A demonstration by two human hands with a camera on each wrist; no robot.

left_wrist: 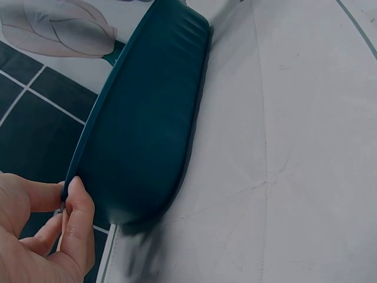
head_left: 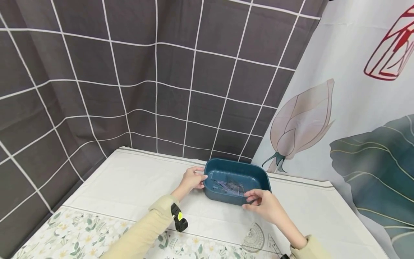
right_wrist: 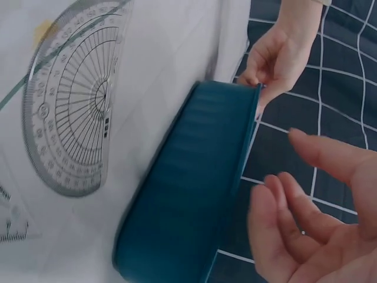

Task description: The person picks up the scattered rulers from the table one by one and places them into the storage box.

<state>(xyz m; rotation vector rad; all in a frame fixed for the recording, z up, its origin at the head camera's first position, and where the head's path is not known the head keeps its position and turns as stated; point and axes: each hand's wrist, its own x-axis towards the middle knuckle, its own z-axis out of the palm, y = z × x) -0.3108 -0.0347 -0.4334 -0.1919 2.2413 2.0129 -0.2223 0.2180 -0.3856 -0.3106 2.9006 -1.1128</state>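
A dark teal plastic basin [head_left: 223,197] stands on the table near its back edge. My left hand [head_left: 193,178] pinches the basin's left rim, thumb and fingers on either side of it in the left wrist view. Over the front right rim is my right hand [head_left: 263,204]; in the right wrist view its thumb and fingers are apart, with nothing between them. Inside the basin lie several clear plastic pieces [head_left: 229,187], overlapping each other. A clear protractor [right_wrist: 73,106] lies flat on the cloth in front of the basin, beside a clear set square [head_left: 273,246].
A white tablecloth [head_left: 139,176] with a floral front band [head_left: 81,233] covers the table. Behind it hangs a dark curtain [head_left: 174,97] with a white grid. To the right hangs a white cloth [head_left: 349,43] with plant prints.
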